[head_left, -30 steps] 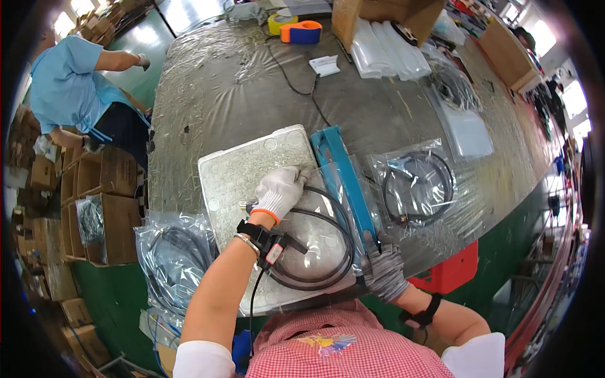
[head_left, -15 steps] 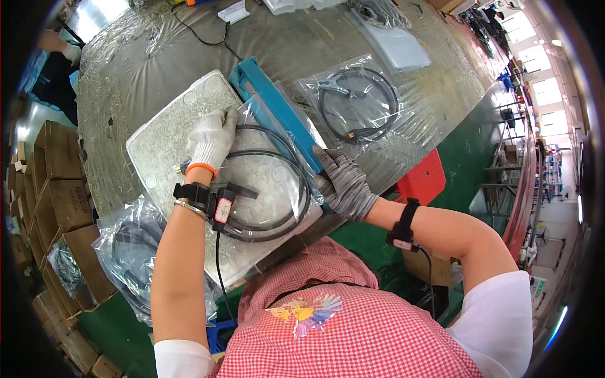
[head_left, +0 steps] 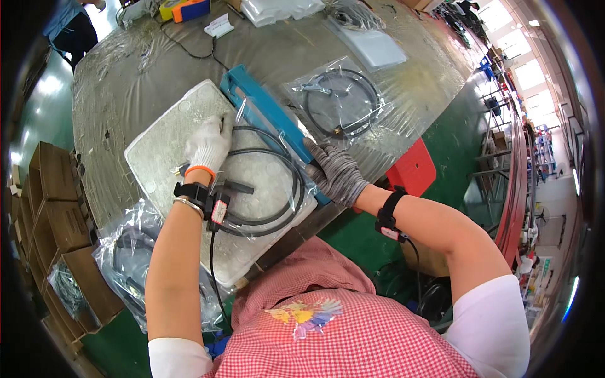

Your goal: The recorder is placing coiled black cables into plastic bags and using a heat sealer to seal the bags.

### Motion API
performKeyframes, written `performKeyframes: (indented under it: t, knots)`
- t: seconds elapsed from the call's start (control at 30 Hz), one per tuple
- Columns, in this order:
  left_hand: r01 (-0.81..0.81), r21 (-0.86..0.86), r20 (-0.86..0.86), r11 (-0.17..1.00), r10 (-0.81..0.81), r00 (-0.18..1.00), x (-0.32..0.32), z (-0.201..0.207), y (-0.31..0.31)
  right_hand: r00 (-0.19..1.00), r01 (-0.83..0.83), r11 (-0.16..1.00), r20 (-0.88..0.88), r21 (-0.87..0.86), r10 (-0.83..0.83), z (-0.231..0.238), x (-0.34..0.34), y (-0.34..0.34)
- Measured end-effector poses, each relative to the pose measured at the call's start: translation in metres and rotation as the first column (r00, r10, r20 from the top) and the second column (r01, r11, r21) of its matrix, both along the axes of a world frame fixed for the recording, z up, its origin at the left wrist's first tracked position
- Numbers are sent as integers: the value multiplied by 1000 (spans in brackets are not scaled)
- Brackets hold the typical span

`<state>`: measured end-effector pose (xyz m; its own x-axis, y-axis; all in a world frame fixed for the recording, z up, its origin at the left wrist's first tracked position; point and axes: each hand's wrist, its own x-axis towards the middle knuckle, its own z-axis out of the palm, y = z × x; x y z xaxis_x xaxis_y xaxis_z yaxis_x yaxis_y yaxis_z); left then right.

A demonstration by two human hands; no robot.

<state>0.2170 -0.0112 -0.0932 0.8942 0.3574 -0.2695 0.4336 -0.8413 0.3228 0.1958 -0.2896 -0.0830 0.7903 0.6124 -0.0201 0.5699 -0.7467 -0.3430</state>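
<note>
A clear plastic bag (head_left: pixel 268 171) with a coiled black cable (head_left: pixel 299 189) inside lies over a whitish foam slab (head_left: pixel 167 142). My left hand (head_left: pixel 208 145), in a white knit glove, is closed with its fingertips curled at the bag's upper left part. Along the bag's far side stands a long teal bag sealer (head_left: pixel 261 104), and the bag's edge reaches up to it. My right hand (head_left: pixel 337 175), in a grey striped glove, is closed over the sealer's near right end, thumb and fingers on either side. The bag's edge at the sealer is partly hidden.
Beyond the sealer lies another bagged cable (head_left: pixel 342 104), with a stack of flat clear bags (head_left: pixel 373 47) farther back. More bagged cables (head_left: pixel 135 252) sit left of the slab. A red stool (head_left: pixel 413 169) stands by the table edge; cardboard boxes (head_left: pixel 60 183) line the left.
The view has shifted slightly. My right hand stays at the sealer's near end, and my left hand stays at the bag's upper left.
</note>
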Motion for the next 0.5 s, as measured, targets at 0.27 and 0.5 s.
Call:
performKeyframes:
  t: [0.27,0.5]
  knots:
    - [5,-26,96,1000,-3,995,-4,-1,8,994,-53,997,99,59,47,-11,3,-2]
    - [-30,-827,308,561,497,811,-7,67,-15,999,-26,997,27,72,25,-10,-1,-6]
